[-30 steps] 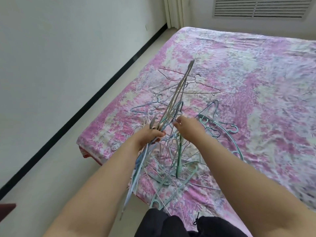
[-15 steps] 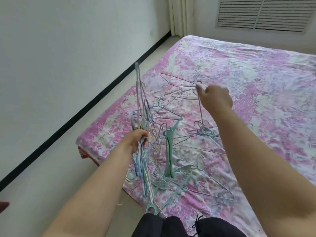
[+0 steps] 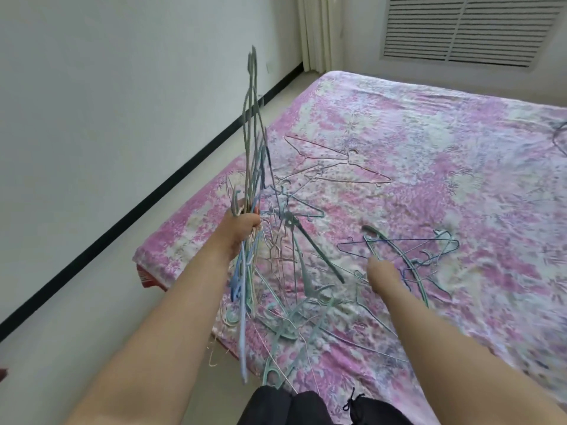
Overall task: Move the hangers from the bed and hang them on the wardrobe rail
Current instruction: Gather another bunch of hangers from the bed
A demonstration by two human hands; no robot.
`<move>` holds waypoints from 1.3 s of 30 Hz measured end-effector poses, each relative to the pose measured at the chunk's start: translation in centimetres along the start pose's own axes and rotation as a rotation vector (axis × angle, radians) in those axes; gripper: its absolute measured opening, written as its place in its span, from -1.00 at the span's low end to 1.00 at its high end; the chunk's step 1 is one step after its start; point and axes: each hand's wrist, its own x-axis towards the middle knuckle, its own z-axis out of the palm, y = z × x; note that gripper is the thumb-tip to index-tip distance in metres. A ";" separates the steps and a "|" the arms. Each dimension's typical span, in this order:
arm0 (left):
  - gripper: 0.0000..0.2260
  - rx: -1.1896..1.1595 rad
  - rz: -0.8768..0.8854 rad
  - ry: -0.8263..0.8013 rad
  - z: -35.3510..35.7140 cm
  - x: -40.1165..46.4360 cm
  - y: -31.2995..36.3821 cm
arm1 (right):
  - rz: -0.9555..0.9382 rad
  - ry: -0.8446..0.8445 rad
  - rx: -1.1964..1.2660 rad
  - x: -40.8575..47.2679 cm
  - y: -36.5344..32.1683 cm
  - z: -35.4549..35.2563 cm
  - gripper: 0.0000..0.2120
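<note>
- Head view is showing the left hand (image 3: 242, 223) gripping a bundle of hangers (image 3: 253, 167); its fingers (image 3: 251, 218) are clamped around the necks, with the frames sticking up above the fist and more trailing down below it.
- Head view is also showing the right hand (image 3: 382, 273) reaching down to the loose hangers (image 3: 408, 256) on the bed (image 3: 460, 148); its fingers are blurred and turned away, so I cannot tell whether they are apart or closed on anything.
- Lying just beyond the right fingers are a teal plastic hanger (image 3: 395, 250) and a thin blue wire hanger (image 3: 392, 242), crossing each other; a pale wire hanger (image 3: 340, 170) is resting further off, and a tangled heap (image 3: 294, 314) is sitting between the two forearms at the near edge of the bed.
- Doing this step well is probably meaning taking one hanger by its hook, lifting it free of its crossing neighbour, then sliding that hook in among those under the left fingers.
- Risk, as I am judging it: hooks snagging and dragging the heap off the edge.
- No wardrobe rail is showing, so hanging is not yet begun.
</note>
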 end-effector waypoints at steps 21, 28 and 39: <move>-0.84 -0.060 -0.052 0.076 0.2 -0.9 -1.3 | -0.286 0.654 0.834 -4.0 -3.6 -1.3 -0.64; -0.74 -0.066 0.307 0.147 -2.2 -1.6 3.8 | -0.520 0.778 1.008 -6.0 -7.2 -3.2 -0.76; -0.87 -0.158 0.302 0.075 -5.7 -2.1 6.5 | -0.601 0.687 1.177 -7.4 -10.6 -3.7 -0.72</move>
